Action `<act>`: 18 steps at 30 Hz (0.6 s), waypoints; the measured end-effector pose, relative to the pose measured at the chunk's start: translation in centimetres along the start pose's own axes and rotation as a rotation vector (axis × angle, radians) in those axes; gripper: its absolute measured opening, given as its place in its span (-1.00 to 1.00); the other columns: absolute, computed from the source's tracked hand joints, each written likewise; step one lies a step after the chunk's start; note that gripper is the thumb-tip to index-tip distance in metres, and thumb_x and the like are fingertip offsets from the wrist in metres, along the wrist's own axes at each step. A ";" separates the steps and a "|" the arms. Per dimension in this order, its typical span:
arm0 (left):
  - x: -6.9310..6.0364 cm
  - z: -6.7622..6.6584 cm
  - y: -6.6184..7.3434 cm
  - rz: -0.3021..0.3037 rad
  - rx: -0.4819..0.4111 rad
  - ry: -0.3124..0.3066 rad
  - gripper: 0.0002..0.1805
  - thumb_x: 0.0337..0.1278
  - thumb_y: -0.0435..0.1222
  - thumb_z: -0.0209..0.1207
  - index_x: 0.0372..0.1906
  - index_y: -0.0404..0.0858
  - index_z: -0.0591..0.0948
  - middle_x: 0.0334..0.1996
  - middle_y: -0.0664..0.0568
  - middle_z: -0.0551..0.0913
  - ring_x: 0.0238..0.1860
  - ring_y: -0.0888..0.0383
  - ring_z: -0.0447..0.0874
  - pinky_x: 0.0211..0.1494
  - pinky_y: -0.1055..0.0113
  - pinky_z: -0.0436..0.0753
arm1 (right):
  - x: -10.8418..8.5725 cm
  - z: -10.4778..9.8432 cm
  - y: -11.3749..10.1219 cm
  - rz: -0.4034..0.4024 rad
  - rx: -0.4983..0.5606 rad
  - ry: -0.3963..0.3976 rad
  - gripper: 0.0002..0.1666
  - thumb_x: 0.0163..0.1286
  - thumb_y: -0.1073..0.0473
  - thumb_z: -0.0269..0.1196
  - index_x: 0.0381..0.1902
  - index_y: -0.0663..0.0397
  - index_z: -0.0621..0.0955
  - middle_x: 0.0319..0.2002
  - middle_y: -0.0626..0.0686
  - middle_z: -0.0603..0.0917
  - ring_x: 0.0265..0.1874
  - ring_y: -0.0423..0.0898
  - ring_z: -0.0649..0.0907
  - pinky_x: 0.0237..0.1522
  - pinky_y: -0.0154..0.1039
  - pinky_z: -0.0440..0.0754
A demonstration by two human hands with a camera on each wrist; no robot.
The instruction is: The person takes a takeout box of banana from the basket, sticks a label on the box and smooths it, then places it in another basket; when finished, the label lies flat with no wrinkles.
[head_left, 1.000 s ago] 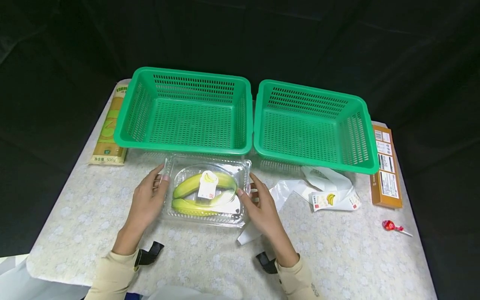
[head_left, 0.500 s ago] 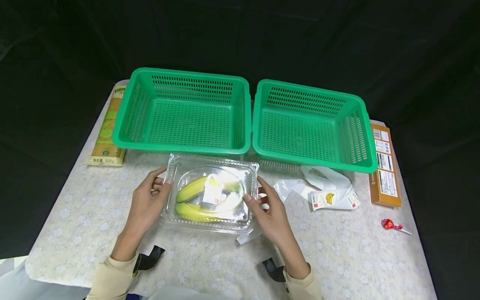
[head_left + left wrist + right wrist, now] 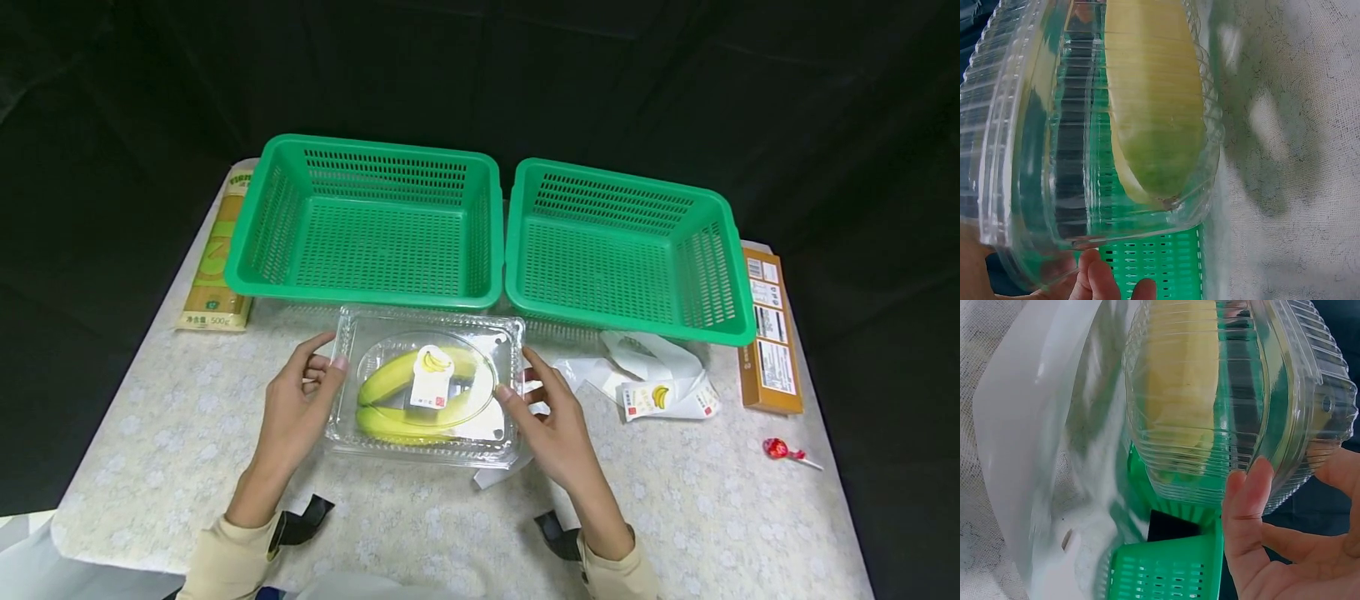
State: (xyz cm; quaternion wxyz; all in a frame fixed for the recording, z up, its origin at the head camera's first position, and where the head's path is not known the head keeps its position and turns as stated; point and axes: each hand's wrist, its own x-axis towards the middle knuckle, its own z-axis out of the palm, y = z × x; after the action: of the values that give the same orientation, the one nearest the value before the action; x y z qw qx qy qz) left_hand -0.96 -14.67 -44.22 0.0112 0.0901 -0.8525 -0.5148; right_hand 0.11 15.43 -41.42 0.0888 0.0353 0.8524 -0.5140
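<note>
Two hands hold one clear plastic box of bananas from its short ends, in front of the green baskets. Its long axis runs left to right across the person, nearly parallel to the near rim of the left basket, with the right end turned very slightly toward the person. The lid faces up, and its white label points its narrow, rounded end toward the baskets. Inside, the upper banana curves and slants away from the person as it goes right; the lower banana lies closer to level along the box's length.

The left hand grips the left end, thumb on the rim and fingers bent behind it. The right hand grips the right end in the same manner, thumb at the lid's edge. By the wrist views, the box appears raised just off the patterned cloth.

Just right of the box, a white plastic strip with a banana picture lies partly beside the right basket. An orange carton and a red lollipop lie farther right; a yellow-green packet lies along the left basket's outer side
</note>
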 end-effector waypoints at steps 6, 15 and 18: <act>-0.1 0.1 -0.1 -0.002 -0.002 0.011 -0.50 0.47 -0.12 0.08 0.39 -0.18 0.46 -0.19 -0.12 0.64 -0.21 0.20 0.51 -0.11 0.66 0.48 | 0.1 0.0 0.0 0.002 0.003 0.007 -0.21 0.45 -0.02 0.27 0.54 -0.11 0.26 0.15 0.11 0.49 -0.11 -0.05 0.56 -0.31 -0.33 0.62; -0.3 0.1 0.3 0.022 -0.020 0.033 -0.52 0.46 -0.14 0.10 0.38 -0.16 0.48 -0.21 -0.12 0.64 -0.22 0.25 0.52 -0.10 0.66 0.49 | -0.2 -0.4 -0.3 -0.010 -0.008 0.020 -0.22 0.45 0.00 0.28 0.54 -0.14 0.27 0.19 0.11 0.48 -0.11 -0.07 0.55 -0.26 -0.34 0.60; -0.4 -0.1 0.8 0.044 -0.058 0.042 -0.53 0.45 -0.16 0.12 0.38 -0.11 0.49 -0.22 -0.11 0.63 -0.23 0.28 0.52 -0.09 0.67 0.50 | -0.4 -0.7 -0.6 -0.035 0.001 0.030 -0.22 0.44 0.02 0.29 0.54 -0.14 0.27 0.20 0.11 0.48 -0.09 -0.08 0.54 -0.26 -0.34 0.59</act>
State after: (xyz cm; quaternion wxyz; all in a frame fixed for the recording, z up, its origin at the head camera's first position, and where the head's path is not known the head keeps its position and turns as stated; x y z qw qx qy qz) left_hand -0.62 -14.38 -43.45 0.0431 0.0820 -0.8387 -0.5367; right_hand 0.31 15.77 -40.46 0.0670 0.0284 0.8539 -0.5154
